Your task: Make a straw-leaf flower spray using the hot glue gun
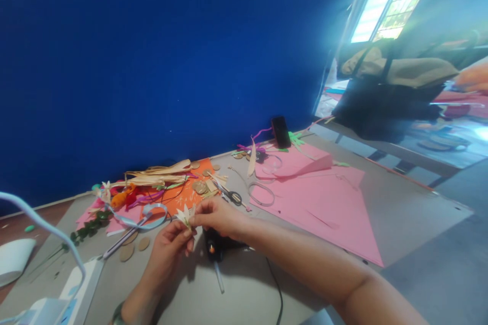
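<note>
Our left hand (pixel 172 242) and right hand (pixel 221 217) pinch a small white pointed-petal flower (pixel 183 216) between them, its long axis seemingly running five to eleven o'clock.

You show two hands, one left hand (pixel 170 245) and one right hand (pixel 219 217), with one white flower (pixel 183 215) between them. Your table (pixel 183 297) carries one phone (pixel 281 132), one pair of scissors (pixel 234 197), one leafy sprig (pixel 89 225), one clear stick (pixel 218 278) and three brown discs (pixel 127 252) near your left hand; you have more discs farther back, too crowded to count.
</note>
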The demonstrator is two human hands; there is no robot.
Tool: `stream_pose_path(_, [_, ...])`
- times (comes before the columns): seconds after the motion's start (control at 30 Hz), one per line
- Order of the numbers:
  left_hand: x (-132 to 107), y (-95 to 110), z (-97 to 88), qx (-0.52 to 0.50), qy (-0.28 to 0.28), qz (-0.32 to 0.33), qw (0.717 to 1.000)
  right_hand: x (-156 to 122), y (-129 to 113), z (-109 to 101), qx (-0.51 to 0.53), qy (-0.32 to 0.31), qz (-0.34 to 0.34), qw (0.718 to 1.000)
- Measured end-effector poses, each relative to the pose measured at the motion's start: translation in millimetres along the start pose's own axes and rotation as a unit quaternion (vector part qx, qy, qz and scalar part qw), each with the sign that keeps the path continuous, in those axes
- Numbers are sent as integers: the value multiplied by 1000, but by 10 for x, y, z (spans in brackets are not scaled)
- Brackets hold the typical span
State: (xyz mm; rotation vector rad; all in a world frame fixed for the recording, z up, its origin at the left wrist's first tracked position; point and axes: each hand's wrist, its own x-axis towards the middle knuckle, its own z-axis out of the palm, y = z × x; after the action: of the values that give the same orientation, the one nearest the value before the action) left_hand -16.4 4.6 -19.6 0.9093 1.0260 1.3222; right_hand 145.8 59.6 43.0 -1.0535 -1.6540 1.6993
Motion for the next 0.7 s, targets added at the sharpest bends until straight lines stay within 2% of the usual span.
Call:
stream_pose_path(0.47, [14, -27, -65, 10, -13, -5, 1000, 9, -3, -7, 63, -14, -22, 998])
stream_pose_path(0.7, [33, -43, -74, 6, -3, -7, 1000, -26, -52, -2, 39, -1, -3, 999])
